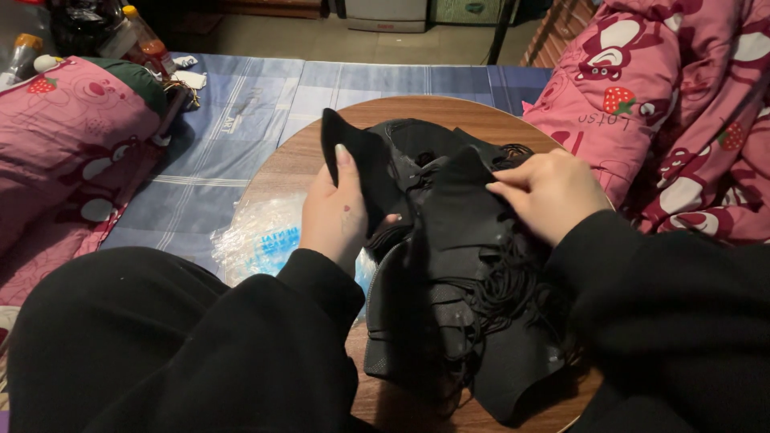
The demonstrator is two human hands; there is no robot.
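Black face masks [457,273] heaped at centre of round wooden table [277,172], elastic ear loops [497,297] tangled through the pile toward 4 o'clock. Left hand [333,212] at 9 o'clock of the heap, grip clenched on one black mask [353,156], thumb pressed flat against its face, pointed corner of that mask standing up toward 12 o'clock. Right hand [549,192] at 2 o'clock of the heap, grip pinching the edge of another black mask [461,208], fingertips curled onto the fabric, knuckles upward. Both forearms in black sleeves, entering from 6 o'clock. Crinkled clear plastic bag [257,236] with blue print lying on the table at 9 o'clock, just beside the left hand and partly under the wrist. Blue striped sheet [241,120] spread beyond the table from 10 to 12 o'clock. Pink cartoon-print pillow [68,128] at 10 o'clock, well apart from the pile. Pink strawberry-print blanket [682,104] bunched at 2 o'clock, near the right hand but not touching it. Bottles [144,36] with orange caps at far 11 o'clock, behind the pillow. Dim light; finer detail of the dark pile hard to tell.
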